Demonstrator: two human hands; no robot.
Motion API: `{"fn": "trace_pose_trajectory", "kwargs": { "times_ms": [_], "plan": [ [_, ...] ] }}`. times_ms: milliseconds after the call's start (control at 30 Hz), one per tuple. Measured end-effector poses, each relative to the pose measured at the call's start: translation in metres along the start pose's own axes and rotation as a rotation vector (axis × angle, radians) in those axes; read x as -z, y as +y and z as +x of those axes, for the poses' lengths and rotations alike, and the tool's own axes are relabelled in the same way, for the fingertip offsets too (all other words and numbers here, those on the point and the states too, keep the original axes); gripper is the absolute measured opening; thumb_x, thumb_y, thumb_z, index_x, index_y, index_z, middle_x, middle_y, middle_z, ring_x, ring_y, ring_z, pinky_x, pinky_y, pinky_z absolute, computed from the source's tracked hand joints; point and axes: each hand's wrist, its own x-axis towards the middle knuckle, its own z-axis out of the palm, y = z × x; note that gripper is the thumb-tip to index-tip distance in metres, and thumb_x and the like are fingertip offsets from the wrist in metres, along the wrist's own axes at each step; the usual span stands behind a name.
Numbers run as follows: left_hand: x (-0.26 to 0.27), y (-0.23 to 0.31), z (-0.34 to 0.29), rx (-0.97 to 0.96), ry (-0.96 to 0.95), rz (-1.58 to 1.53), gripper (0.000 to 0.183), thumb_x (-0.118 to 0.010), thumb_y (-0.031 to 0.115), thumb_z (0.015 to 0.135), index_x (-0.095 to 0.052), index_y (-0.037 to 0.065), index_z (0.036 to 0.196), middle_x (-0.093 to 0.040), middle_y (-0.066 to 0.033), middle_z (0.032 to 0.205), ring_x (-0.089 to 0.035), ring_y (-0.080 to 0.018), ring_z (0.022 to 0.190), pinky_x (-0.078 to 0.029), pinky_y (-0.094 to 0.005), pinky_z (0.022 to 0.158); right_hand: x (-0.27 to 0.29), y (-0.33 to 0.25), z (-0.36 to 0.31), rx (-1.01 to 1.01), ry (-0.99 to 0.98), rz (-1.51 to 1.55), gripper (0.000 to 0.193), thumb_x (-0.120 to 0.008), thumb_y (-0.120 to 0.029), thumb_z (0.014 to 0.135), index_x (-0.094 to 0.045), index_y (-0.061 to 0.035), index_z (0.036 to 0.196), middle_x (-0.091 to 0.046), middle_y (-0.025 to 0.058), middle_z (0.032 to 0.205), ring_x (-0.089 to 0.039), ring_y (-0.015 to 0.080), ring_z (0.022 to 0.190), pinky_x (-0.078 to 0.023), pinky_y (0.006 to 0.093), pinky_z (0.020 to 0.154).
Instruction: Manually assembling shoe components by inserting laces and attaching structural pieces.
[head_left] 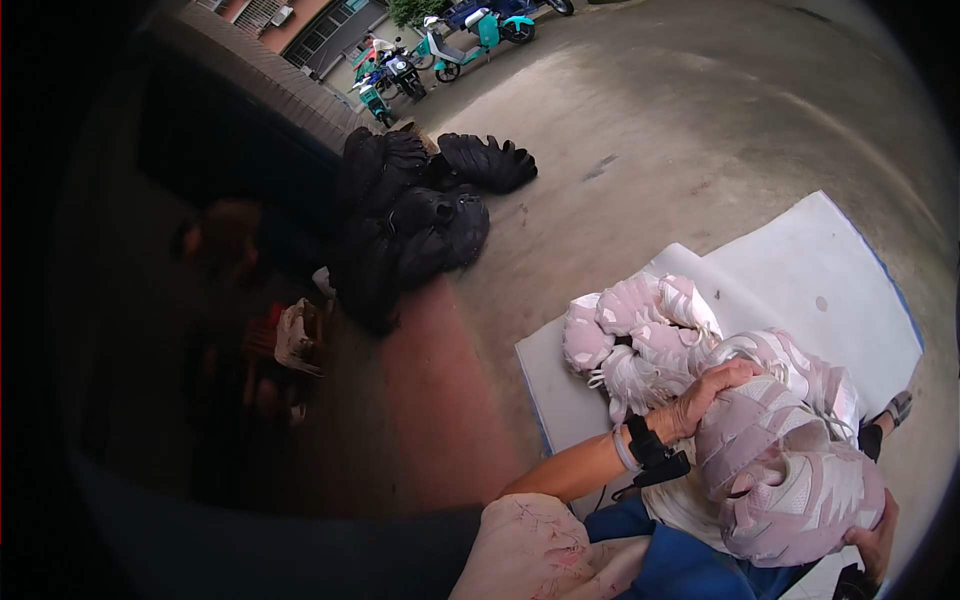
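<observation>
A bundle of pink-and-white sneaker uppers (790, 470), nested into one another, rests over my lap between my two hands. My left hand (712, 392) lies over its upper left side, fingers bent round the edge. At its lower right, my right hand (876, 542) grips the other side, its fingertips partly hidden. More pink-and-white sneaker uppers (640, 335) with white laces lie piled just beyond, on a white sheet (800, 255). A black strap with a small black box (655, 455) sits on my left wrist.
Several bundles of black shoe uppers (430, 225) are heaped on the concrete ground at the far left. Scooters (480, 40) stand in the background beside a person. A white bag (297, 338) sits in the dark area at left. A grey shoe (898, 407) shows at right.
</observation>
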Motion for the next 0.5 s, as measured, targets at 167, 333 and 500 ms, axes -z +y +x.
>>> {"fn": "trace_pose_trajectory", "kwargs": {
  "times_ms": [167, 333, 500],
  "plan": [
    [-0.013, 0.005, 0.007, 0.351, 0.002, -0.270, 0.050, -0.050, 0.041, 0.094, -0.055, 0.005, 0.128, -0.062, -0.0123, 0.121, -0.061, -0.0202, 0.107, -0.048, -0.0353, 0.097, -0.005, -0.058, -0.002, -0.105, 0.118, 0.163, 0.083, -0.084, -0.039, 0.048, -0.058, 0.0075, 0.112, -0.065, 0.0118, 0.096, -0.064, 0.0215, 0.088, -0.050, 0.0330, 0.081],
    [-0.033, 0.013, -0.012, 0.416, 0.034, -0.473, 0.060, -0.034, 0.045, 0.097, -0.051, -0.002, 0.130, -0.060, -0.0176, 0.124, -0.059, -0.0297, 0.114, -0.048, -0.0431, 0.098, 0.013, -0.092, 0.027, -0.162, -0.045, 0.034, 0.064, -0.082, -0.031, 0.058, -0.064, 0.0074, 0.106, -0.067, 0.0116, 0.094, -0.064, 0.0183, 0.086, -0.050, 0.0295, 0.077],
    [-0.061, -0.009, -0.020, 0.470, 0.232, -0.286, 0.052, -0.036, 0.044, 0.098, -0.052, 0.006, 0.130, -0.061, -0.0103, 0.122, -0.060, -0.0228, 0.110, -0.047, -0.0377, 0.096, 0.045, -0.073, 0.022, -0.261, -0.261, 0.142, 0.075, -0.084, -0.044, 0.062, -0.061, 0.0059, 0.114, -0.067, 0.0157, 0.102, -0.066, 0.0245, 0.091, -0.052, 0.0297, 0.080]
  ]
}}
